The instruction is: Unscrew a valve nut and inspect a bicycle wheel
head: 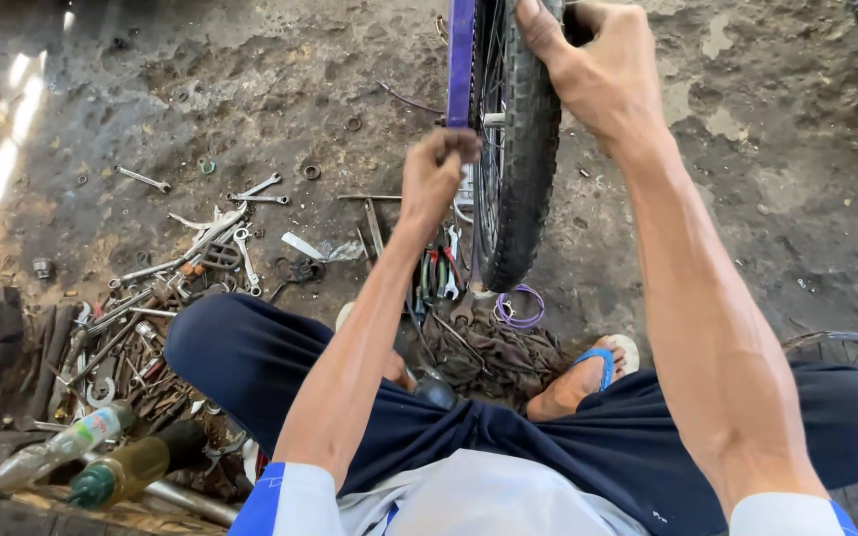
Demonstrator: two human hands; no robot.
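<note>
Fingers of our right hand [603,69] are curled over the tread of the bicycle wheel [518,149], thumb on the near side of the tyre, gripping it near the top of the head view. Our left hand [436,174] is closed into a fist just left of the wheel, beside the purple frame tube [461,60]; the fingers are together, wrapped around something at the hub area that we cannot make out. We see the wheel standing upright on the dirt floor, its lowest part touching the ground just beyond our blue sandal [598,362].

Left of the wheel, spanners [240,213] lie scattered on the dirt, well apart from it, and farther left still is a heap of rusty tools [116,347]. Two plastic bottles [101,462] lie at the near left, far from the wheel. Just below the wheel's base a purple wire loop [520,308] rests on the ground beside a dark rag [494,352]. Right of the wheel, at the picture's edge, another wheel rim [851,347] shows behind our knee.
</note>
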